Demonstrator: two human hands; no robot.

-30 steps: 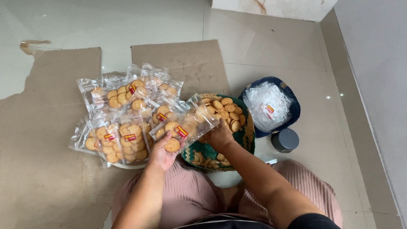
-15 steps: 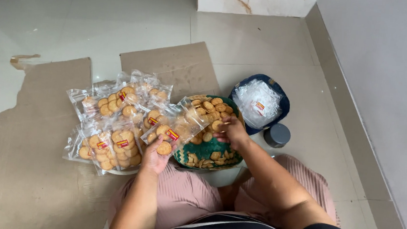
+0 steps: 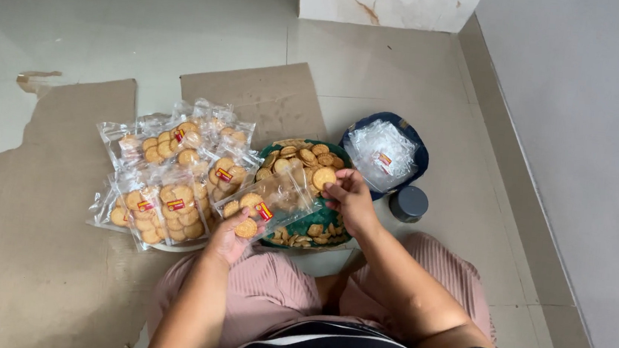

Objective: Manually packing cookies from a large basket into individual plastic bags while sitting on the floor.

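The fingers of the right hand (image 3: 350, 198) pinch one round cookie (image 3: 323, 177) by its edge, just above the green tray (image 3: 329, 219). The left hand (image 3: 227, 235) grips the bottom of a clear plastic bag (image 3: 269, 204), fingers closed on it; the bag lies tilted toward the tray's left rim, its mouth pointing to the right hand. Three cookies show inside it, though more may be hidden.

The tray sits on the floor in front of the person's knees and holds a loose heap of cookies, too many to count. Just beside it on the right, a dark blue bowl (image 3: 416, 152) holds a pile of empty clear bags. One small dark lid (image 3: 408, 203) lies near that bowl.

To the left, filled cookie bags (image 3: 167, 176) lie overlapping on sheets of cardboard (image 3: 34, 247); about seven or eight can be made out.
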